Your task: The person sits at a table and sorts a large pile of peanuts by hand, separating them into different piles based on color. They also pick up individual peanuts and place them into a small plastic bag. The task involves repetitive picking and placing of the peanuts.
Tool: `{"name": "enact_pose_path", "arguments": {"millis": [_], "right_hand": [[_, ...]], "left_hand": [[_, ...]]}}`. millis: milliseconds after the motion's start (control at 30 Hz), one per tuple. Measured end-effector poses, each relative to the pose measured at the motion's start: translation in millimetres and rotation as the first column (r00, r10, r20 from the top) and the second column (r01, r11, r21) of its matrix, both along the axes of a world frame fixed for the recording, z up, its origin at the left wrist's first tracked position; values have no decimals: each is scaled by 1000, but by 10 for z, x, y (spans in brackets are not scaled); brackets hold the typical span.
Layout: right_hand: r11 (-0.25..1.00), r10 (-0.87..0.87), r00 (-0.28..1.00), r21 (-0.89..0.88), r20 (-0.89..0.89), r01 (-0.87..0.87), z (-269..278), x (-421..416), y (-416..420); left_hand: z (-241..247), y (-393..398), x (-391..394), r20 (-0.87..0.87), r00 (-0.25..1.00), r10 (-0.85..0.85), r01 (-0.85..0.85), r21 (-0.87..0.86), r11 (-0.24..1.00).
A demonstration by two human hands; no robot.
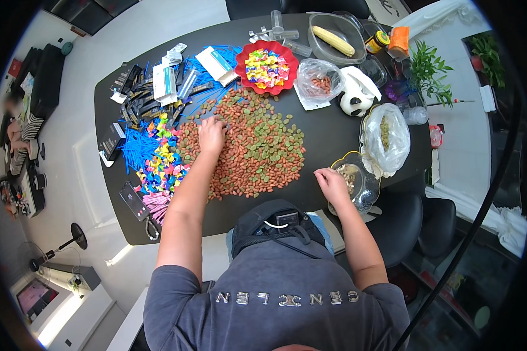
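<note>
My left hand (211,134) rests palm down on the left part of a broad pile of red-skinned peanuts and flat green beans or seeds (250,153); its fingertips are at the pile, and what lies under them is hidden. Right of the pile, my right hand (331,182) is at the rim of a clear glass bowl (369,186) that holds small pale bits. Its fingers are bent together, and whether something is between them is too small to tell. Wrapped candies (160,164) border the pile's left side. Behind it stands a red scalloped dish (241,66) of bright wrapped candies.
Blue sticks (138,147), black sachets (147,105) and small boxes (164,83) crowd the back left. A phone (134,199) lies front left. At the back right are a plastic container (315,44) with corn, a panda-shaped container (355,103) and plastic bags (395,140). Black chairs (399,223) stand right.
</note>
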State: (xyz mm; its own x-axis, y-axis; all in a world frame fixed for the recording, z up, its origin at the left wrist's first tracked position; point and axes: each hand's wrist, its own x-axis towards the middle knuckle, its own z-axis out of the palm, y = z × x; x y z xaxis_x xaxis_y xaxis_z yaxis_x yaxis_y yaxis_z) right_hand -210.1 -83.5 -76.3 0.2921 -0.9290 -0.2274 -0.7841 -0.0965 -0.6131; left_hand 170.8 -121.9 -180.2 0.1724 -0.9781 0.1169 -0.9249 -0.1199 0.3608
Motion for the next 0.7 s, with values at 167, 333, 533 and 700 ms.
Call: {"name": "enact_pose_path", "arguments": {"millis": [167, 333, 533, 700], "right_hand": [[1000, 10, 1000, 12, 0, -10, -67, -2, 27], [1000, 23, 1000, 6, 19, -23, -68, 44, -30], [999, 37, 998, -12, 49, -36, -3, 112, -106], [1000, 7, 984, 24, 179, -11, 173, 438, -190]], "left_hand": [[28, -12, -20, -5, 1000, -10, 10, 12, 1000], [-36, -34, -19, 2, 1000, 20, -20, 33, 999], [25, -51, -42, -47, 998, 31, -32, -19, 999], [448, 173, -169, -797, 560, 227, -273, 81, 959]]}}
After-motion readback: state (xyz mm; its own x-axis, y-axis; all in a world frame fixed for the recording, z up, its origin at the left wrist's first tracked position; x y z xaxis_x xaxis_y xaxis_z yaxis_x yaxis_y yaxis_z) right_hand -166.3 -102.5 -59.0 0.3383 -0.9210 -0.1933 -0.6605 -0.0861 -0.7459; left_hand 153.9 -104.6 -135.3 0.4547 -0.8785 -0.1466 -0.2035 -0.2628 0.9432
